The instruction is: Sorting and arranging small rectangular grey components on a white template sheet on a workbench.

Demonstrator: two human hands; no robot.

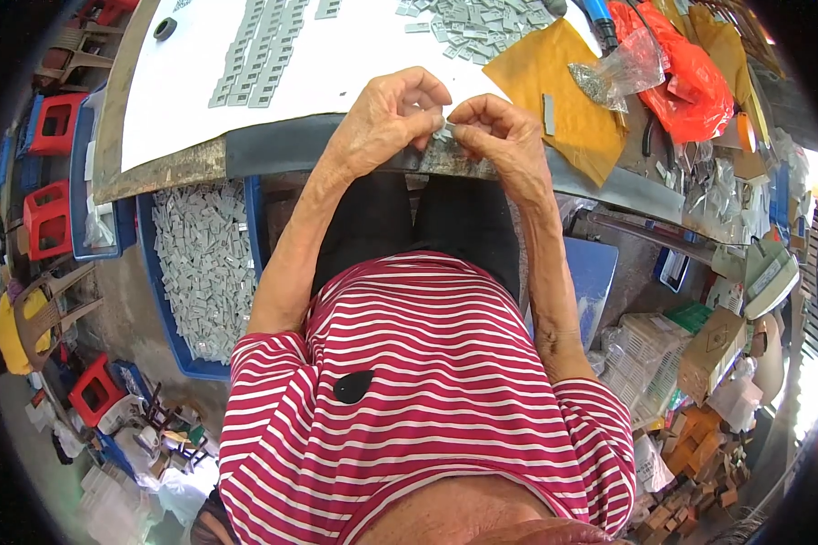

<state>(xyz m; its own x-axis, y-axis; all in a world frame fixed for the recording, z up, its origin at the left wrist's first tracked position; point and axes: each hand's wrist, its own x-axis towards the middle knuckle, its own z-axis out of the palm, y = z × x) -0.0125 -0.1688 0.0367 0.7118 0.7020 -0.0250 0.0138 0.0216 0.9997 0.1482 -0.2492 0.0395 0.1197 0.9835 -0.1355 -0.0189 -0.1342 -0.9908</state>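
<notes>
Near the table's front edge, my left hand (382, 123) and my right hand (509, 141) meet with fingertips pinched. Between them is a small grey plastic piece (443, 132), mostly covered by the fingers; its details are too small to tell. Beyond my left hand, rows of flat grey plastic pieces (262, 54) lie lined up on a white sheet (177, 109). Past my right hand a loose pile of similar grey pieces (482, 25) spreads out. A single grey piece (548, 114) rests on a brown paper envelope (577, 100) beside my right hand.
A blue crate (200, 365) full of grey pieces stands below the table at left. A black ring (164, 29) lies at the sheet's far left. On the right are a clear bag of small parts (600, 82), a red plastic bag (695, 100) and a blue-handled tool (600, 18).
</notes>
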